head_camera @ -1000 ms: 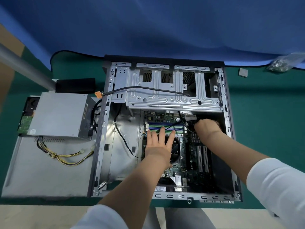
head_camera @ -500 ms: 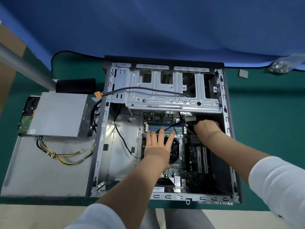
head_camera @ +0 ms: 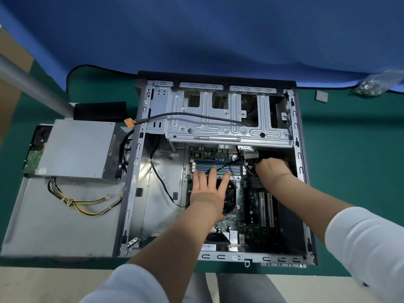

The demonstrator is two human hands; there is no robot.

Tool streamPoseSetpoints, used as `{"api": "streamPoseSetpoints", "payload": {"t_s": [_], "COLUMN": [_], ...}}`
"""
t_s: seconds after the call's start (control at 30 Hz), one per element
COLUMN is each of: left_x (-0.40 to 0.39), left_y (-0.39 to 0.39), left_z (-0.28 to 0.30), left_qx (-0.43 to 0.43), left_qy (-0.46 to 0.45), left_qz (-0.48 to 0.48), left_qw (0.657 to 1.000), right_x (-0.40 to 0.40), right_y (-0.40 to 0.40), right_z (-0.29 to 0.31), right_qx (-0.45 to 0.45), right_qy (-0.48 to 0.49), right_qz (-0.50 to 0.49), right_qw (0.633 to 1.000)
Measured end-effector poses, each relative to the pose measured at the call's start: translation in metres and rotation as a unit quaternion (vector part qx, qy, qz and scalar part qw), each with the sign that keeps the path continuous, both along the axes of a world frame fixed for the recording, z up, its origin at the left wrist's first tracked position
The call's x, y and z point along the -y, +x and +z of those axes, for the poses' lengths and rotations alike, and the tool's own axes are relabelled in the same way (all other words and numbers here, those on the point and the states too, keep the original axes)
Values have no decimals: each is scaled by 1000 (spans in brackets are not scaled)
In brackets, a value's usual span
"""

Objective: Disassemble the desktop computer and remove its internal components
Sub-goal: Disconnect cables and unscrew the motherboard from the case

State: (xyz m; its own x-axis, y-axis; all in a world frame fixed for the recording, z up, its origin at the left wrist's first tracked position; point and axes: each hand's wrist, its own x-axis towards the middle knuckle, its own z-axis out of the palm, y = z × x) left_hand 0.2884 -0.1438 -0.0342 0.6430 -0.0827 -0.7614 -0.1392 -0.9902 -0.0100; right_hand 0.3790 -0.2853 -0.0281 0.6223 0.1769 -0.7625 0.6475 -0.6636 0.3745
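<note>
Two hands inside an open case, half of the work done

Two hands work inside the desktop case (head_camera: 299, 171), which lies on its side on the green mat (head_camera: 349, 171) with the side panel off. The left hand (head_camera: 207, 189) rests flat, fingers straight and spread, on the CPU fan (head_camera: 230, 196), with the fingertips reaching the memory slots (head_camera: 218, 166). The right hand (head_camera: 271, 169) is curled at the upper right corner of the motherboard (head_camera: 253, 206), where a black cable (head_camera: 240, 156) ends at a connector; it seems to grip that plug, but the fingers are hidden, so I cannot tell for sure.

I judge the task as about half done. The power supply (head_camera: 76, 147), a plain grey metal box with a bundle of yellow and black wires (head_camera: 87, 204), already lies outside on the removed side panel (head_camera: 54, 226), left of the case. The drive cage (head_camera: 218, 119), stamped shiny steel with round holes and ribs, looks empty. The motherboard, the fan and the cables are not yet taken out.

The board is dark and dense with small parts, with two long white expansion slots (head_camera: 266, 208). A thin black wire (head_camera: 161, 182) curves over the bare, reflective metal floor of the case. A small square chip (head_camera: 321, 96) and a clear bag of screws (head_camera: 371, 85) lie apart on the mat at the upper right.
</note>
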Motion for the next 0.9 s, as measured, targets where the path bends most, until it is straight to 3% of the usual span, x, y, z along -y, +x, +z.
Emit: {"api": "streamPoseSetpoints", "payload": {"t_s": [0.5, 0.7, 0.8, 0.9], "left_x": [0, -4, -6, 13], "left_y": [0, 1, -1, -4], "left_z": [1, 8, 16, 28], "left_qx": [8, -7, 13, 184], "left_qy": [-11, -36, -136, -242], "left_qz": [8, 11, 78, 105], "left_qw": [1000, 999, 988, 947], "right_x": [-3, 0, 25, 58], "right_y": [-8, -16, -23, -31], "right_z": [10, 39, 52, 52], "right_qx": [4, 38, 134, 231], "right_qy": [7, 105, 301, 528], "right_qz": [-24, -33, 46, -25], "right_qw": [1000, 993, 943, 817]}}
